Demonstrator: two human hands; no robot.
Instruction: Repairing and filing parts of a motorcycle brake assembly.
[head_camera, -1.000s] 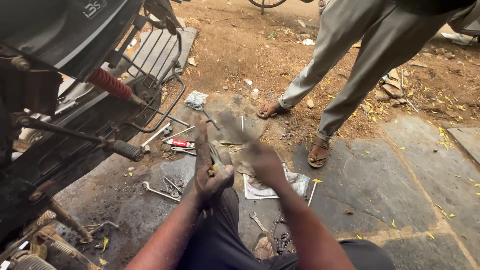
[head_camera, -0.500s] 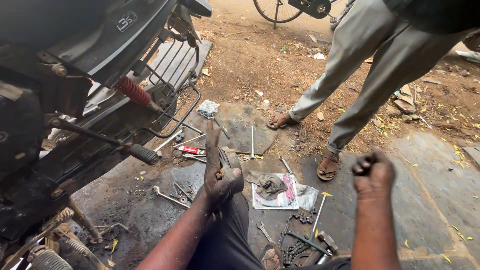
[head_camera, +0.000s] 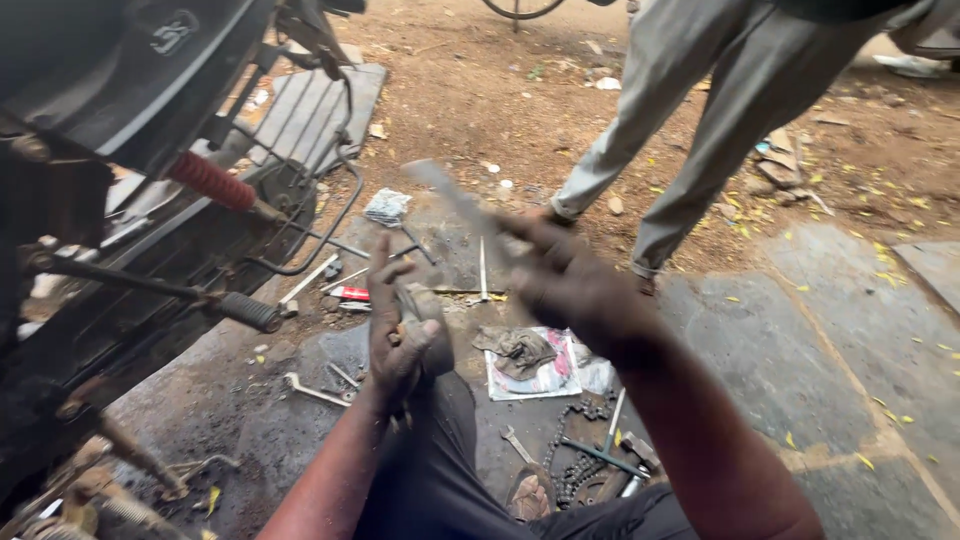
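My left hand (head_camera: 398, 335) is closed around a small greasy metal part (head_camera: 418, 305), held palm-up over my lap. My right hand (head_camera: 572, 283) grips a long thin metal tool (head_camera: 452, 198), blurred with motion; its tip points up and to the left, above the left hand. Both hands are dark with grease. A scooter (head_camera: 130, 170) lies on its side at the left, with a red spring (head_camera: 208, 181) and a foot peg (head_camera: 250, 312) showing.
Wrenches (head_camera: 312, 390), a dirty rag (head_camera: 520, 350) on a paper sheet, a chain (head_camera: 580, 465) and other tools lie on the oily ground. A standing person's legs in grey trousers (head_camera: 690, 130) and sandals are at the upper right. Stone slabs lie to the right.
My right hand swung out to the right, then came back to the middle holding the long metal tool. The left hand has stayed where it was, closed on the part.
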